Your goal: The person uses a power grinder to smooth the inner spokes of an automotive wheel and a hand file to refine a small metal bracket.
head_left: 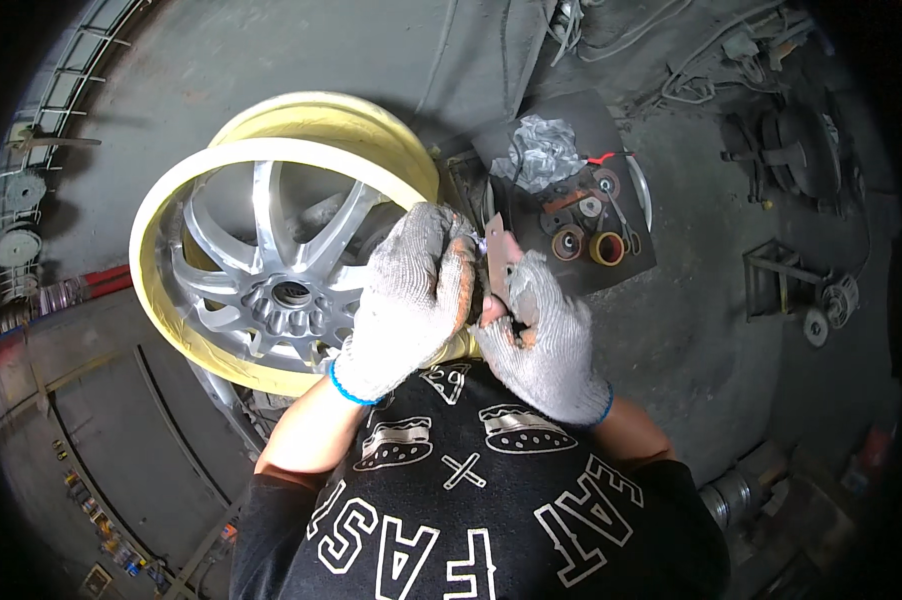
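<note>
Both my hands wear dirty pale knit gloves with blue cuffs and are raised close together beside the right side of a silver spoked wheel (pixel 267 220), whose rim is wrapped in yellow masking material (pixel 149 260). My left hand (pixel 406 300) is curled closed, and what its fingers hold is hidden. My right hand (pixel 541 350) grips a thin, flat, brownish piece (pixel 498 245), held upright next to the left fingers; bare fingertips show through the glove. A small purplish glint between the hands is too small to identify. The black shirt on my torso lies below the hands.
A dark board (pixel 621 270) at upper right holds crumpled grey wrapping (pixel 543 150), red-handled pliers (pixel 601 158), scissors (pixel 626 228) and tape rolls (pixel 608 238). A metal frame (pixel 781 280) and dark equipment (pixel 801 160) stand on the right. A rack (pixel 56 100) curves along the left.
</note>
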Tool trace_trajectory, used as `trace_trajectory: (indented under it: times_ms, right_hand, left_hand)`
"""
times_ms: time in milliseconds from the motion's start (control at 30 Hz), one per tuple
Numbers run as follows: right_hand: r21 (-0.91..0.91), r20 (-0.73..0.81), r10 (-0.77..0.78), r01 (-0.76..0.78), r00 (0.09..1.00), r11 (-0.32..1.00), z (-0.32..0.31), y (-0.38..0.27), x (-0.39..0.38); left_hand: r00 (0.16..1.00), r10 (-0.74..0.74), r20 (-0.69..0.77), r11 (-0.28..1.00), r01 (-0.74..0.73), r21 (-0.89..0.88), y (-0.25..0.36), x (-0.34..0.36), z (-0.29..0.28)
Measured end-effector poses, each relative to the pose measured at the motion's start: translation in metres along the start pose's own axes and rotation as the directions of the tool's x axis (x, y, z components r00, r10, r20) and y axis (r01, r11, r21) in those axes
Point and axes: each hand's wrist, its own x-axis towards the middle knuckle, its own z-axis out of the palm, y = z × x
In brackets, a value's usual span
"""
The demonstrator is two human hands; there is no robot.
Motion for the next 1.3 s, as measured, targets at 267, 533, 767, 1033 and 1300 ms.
trace_trajectory:
  times_ms: [267,533,767,1033,1300]
  right_hand:
    - [0.154,-0.112,-0.009,0.027,0.994,0.988,0.008,0.008,0.005]
    - [0.105,-0.069,-0.040,0.047,0.997,0.993,0.005,-0.003,-0.006]
    - [0.191,-0.090,0.005,0.012,0.996,0.982,-0.006,0.004,0.010]
    - [0.098,-0.002,-0.026,0.026,1.000,0.995,0.000,-0.002,0.016]
    - [0.112,-0.017,-0.075,0.076,0.997,0.991,-0.003,-0.005,0.001]
  left_hand:
    - [1.000,-0.013,0.002,1.000,0.013,-0.022,-0.006,0.000,0.001]
    - [0.999,-0.038,0.002,0.998,0.038,-0.050,0.000,0.001,-0.003]
    - [1.000,0.014,-0.022,1.000,-0.014,0.009,-0.002,-0.001,-0.003]
    - [0.994,-0.107,0.010,0.983,0.107,-0.152,-0.006,-0.006,0.000]
    - [0.998,-0.061,-0.012,0.995,0.060,-0.081,-0.003,-0.001,-0.003]
